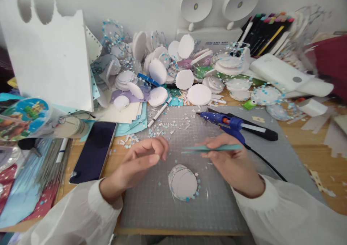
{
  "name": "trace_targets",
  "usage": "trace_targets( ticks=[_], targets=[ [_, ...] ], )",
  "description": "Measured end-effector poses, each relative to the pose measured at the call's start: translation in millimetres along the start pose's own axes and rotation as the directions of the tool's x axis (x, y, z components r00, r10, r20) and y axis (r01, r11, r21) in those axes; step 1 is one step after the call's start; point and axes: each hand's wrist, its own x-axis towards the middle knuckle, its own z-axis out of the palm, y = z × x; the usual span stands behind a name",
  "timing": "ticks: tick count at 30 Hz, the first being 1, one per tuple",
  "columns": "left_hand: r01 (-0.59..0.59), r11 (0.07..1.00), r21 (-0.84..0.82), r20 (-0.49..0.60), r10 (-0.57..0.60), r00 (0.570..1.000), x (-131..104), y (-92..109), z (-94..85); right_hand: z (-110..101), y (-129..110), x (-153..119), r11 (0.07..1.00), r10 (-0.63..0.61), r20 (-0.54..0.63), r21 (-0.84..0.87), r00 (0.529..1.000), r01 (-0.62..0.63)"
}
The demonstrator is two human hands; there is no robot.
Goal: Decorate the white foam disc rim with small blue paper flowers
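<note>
My right hand (230, 161) is closed around teal tweezers (225, 148), whose tips point left and look smeared by motion. Across a short gap, my left hand (143, 160) hovers over the mat with its fingers loosely curled; the thumb is apart from the fingertips and I see nothing between them. Between and below both hands, a round white paper disc piece (184, 183) lies flat, its rim trimmed with small blue and white bits. Under it spreads a grey cutting mat (151, 212). Small paper scraps (165, 125) are strewn ahead of my left hand.
A blue glue gun (225, 122) and black-handled tool (267, 133) lie beyond my right hand; a cable runs rightward. A phone (93, 152) rests left. White paper discs (199, 94) pile up along the back, before a twin-headed lamp (208, 35). A white board (51, 56) stands back left.
</note>
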Motion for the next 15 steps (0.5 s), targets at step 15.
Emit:
trace_targets(
  ticks=[15],
  targets=[
    [-0.066,0.991,0.119,-0.477,0.115,0.871,8.8,-8.5,-4.7,-0.1,1.6,6.4,0.949,-0.151,-0.105,-0.294,0.983,0.114]
  ],
)
